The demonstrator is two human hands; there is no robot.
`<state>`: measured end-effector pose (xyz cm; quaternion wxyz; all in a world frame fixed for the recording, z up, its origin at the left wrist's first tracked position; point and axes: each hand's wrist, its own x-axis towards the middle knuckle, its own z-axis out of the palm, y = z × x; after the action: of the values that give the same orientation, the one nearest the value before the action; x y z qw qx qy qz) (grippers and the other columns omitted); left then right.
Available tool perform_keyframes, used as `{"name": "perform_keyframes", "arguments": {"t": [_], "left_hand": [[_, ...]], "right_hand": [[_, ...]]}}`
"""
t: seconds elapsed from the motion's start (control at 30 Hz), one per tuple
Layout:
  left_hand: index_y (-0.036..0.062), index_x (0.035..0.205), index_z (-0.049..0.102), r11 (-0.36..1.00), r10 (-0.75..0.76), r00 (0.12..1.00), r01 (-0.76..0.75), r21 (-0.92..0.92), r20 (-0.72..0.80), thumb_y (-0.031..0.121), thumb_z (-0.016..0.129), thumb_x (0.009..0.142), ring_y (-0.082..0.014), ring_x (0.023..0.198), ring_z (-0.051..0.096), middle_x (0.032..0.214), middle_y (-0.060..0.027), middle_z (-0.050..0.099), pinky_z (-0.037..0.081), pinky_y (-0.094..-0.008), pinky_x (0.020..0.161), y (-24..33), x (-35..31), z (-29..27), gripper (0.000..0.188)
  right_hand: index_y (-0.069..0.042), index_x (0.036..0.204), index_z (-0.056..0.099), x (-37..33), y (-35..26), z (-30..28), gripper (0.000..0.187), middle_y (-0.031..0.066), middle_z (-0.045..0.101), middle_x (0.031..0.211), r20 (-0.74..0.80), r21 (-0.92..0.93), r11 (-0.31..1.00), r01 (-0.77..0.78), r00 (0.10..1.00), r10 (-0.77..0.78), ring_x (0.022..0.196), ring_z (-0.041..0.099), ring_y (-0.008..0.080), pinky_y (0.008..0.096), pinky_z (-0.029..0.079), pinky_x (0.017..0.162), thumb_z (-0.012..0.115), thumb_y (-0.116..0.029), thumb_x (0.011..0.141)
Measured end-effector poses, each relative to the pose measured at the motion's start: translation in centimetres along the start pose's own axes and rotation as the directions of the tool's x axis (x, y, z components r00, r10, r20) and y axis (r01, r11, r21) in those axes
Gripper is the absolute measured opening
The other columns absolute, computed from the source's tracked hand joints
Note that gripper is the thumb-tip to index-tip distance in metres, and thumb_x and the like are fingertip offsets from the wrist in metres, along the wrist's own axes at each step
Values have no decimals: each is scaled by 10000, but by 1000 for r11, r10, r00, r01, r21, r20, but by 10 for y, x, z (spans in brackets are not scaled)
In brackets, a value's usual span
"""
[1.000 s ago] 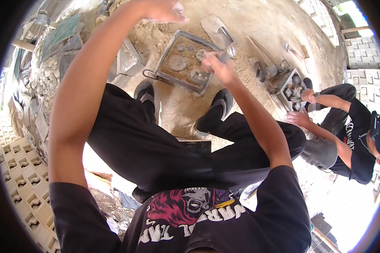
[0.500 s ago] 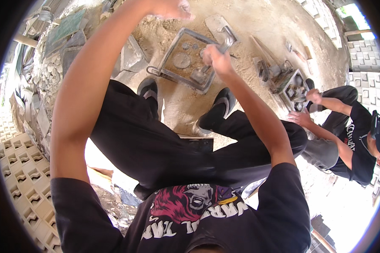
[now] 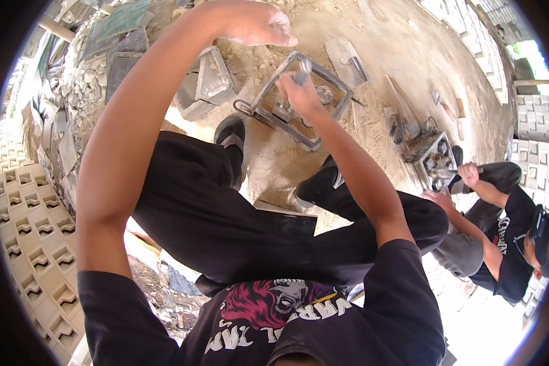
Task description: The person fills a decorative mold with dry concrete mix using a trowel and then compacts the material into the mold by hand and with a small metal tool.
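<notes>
My left hand [image 3: 265,27], dusted pale, is held in the air above and left of a metal frame. Its fingers are curled; whatever they may hold is hidden. My right hand [image 3: 300,94] grips a hand tool [image 3: 303,72] with a shiny metal end, blurred by motion, over the frame. The rectangular grey moulding frame [image 3: 287,131] lies on the sandy ground before my feet, with a loop handle [image 3: 244,108] at its left corner. Brown sand fills it, and a roundish lump [image 3: 324,94] shows in the sand to the right of my right hand.
A flat board [image 3: 341,53] lies beyond the frame and a grey block [image 3: 215,76] left of it. At the right another person [image 3: 500,244] works at a smaller box [image 3: 443,160]. Rubble [image 3: 82,91] and stacked patterned blocks [image 3: 36,244] line the left.
The view has shifted, so the frame appears lower and to the right. My right hand and its tool have moved left across the frame. My left hand stays raised, with fingers curled.
</notes>
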<state>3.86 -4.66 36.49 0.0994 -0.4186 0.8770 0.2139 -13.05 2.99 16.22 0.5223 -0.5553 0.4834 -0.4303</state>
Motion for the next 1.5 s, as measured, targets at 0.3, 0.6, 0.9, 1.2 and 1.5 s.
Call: {"name": "perform_keyframes", "arguments": {"t": [0.3,0.6,0.9,1.2,1.5], "left_hand": [[102,1407,502,995,-73,996,69,-68,-60,613,524,922,-307,1238,567,1365,-158,571,453,-403,1020,-23,-18,4,705],[88,1398,504,993,-80,995,74,-97,-52,590,506,943,-309,1185,599,1320,-175,599,472,-421,975,-28,-14,-1,678],[98,1366,530,994,-93,994,90,-56,-55,590,493,948,-318,1190,593,1293,-185,609,464,-426,982,-31,-11,2,646],[88,1379,523,992,-121,993,121,-39,-10,604,500,936,-315,1191,593,1313,-173,602,463,-410,996,-39,-5,-2,681],[71,1371,527,997,-69,991,64,-49,-118,593,504,940,-319,1194,590,1300,-181,607,463,-407,996,-41,-13,6,677]], "right_hand": [[-110,546,465,31,0,26,434,-31,450,514,-156,19,998,-62,986,64,464,384,59,252,279,447,540,-189,967],[-51,638,519,25,-20,31,508,-40,456,557,-224,-17,988,155,962,-155,552,426,62,272,371,523,569,-404,1000],[-81,623,456,19,-63,39,509,-24,439,543,-342,219,963,159,937,-77,492,416,78,252,319,459,508,-378,1033],[-123,556,462,24,-20,42,520,-51,438,489,-285,44,997,67,957,-51,433,371,42,248,265,416,508,-316,1038],[-121,543,351,41,-34,36,502,-32,373,480,-328,224,969,104,944,-25,411,323,67,278,226,408,551,-172,1001]]}}
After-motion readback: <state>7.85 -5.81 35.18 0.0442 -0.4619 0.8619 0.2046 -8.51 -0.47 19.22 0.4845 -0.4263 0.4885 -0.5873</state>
